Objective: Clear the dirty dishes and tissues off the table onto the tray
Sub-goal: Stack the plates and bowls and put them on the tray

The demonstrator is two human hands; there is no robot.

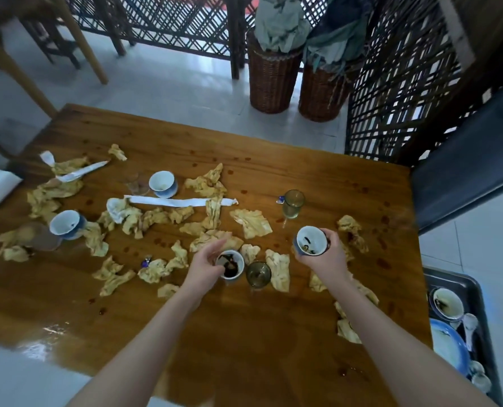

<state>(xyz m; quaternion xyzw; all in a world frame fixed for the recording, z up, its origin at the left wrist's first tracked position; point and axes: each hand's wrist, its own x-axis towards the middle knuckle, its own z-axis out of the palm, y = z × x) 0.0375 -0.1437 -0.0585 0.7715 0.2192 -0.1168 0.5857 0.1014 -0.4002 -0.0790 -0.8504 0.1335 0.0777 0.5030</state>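
Barely in frame, the tray (pixel 464 284).

Brown table (pixel 244 333), yellowish tissues (pixel 251 223)

no legible text, labels, or signs

Pale grey tiled floor (pixel 162 80) surrounding a glossy brown wooden bench (pixel 303 171), whose near left corner carries a bright window-like reflection. Behind: a dark wooden lattice screen (pixel 185 22), continuing as a second panel (pixel 397 92) at right. Against it stand two tall brown wicker baskets (pixel 271 83), side by side and nearly touching, each stuffed with crumpled grey-green cloth (pixel 282 24). Upper left: pale wooden furniture legs (pixel 80 36) and a darker wooden chair frame (pixel 50 39). Right: a dark blue padded seat (pixel 464 160) beside the bench.
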